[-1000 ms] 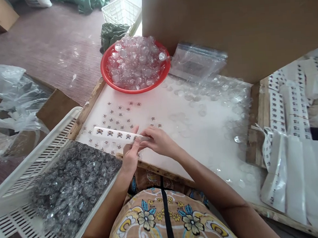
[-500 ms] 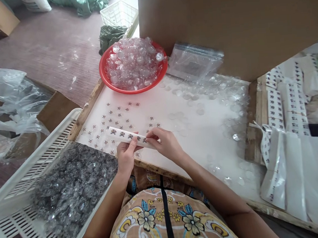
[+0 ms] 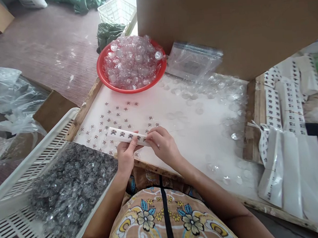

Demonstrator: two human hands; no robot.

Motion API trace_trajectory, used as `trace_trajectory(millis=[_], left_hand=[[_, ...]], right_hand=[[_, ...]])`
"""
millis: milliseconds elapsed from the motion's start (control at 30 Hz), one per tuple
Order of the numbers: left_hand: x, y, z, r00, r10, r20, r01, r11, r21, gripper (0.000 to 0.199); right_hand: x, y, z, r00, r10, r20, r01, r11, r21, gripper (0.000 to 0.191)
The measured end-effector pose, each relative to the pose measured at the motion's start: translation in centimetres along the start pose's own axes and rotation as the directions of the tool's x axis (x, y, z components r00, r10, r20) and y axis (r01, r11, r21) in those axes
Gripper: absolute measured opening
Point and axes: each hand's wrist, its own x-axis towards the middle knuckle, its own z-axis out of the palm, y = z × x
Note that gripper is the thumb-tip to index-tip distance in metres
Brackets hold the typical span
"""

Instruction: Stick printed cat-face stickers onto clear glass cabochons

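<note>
Works over white table, with red basin at far left corner. Holds sticker strip above near left part of table, long axis roughly left to right, left end slightly farther out. Grips strip in left hand, thumb on top, free length leftward. Pinches right end in nearer right hand. Can't tell any dark print peeled.

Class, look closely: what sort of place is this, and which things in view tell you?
Probably a small workshop for handwork: a red bowl heaped with clear pieces, a white crate holding many dark pieces, and a printed strip held over a worktable.
</note>
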Motion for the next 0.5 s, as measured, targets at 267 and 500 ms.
trace_trajectory(millis=[267, 500], left_hand=[[0.7, 0.3, -1.5, 0.998, -0.005, -0.058, 0.002, 0.998, -0.056, 0.039], [0.6, 0.7, -1.2, 0.999, -0.012, -0.051, 0.010, 0.999, -0.045, 0.037]], right_hand=[[-0.6, 5.6, -6.1, 0.858, 0.512, -0.031, -0.507, 0.856, 0.105, 0.017], [-2.2, 7.9, -6.3, 0.838, 0.545, -0.001, -0.540, 0.830, -0.137, 0.012]])
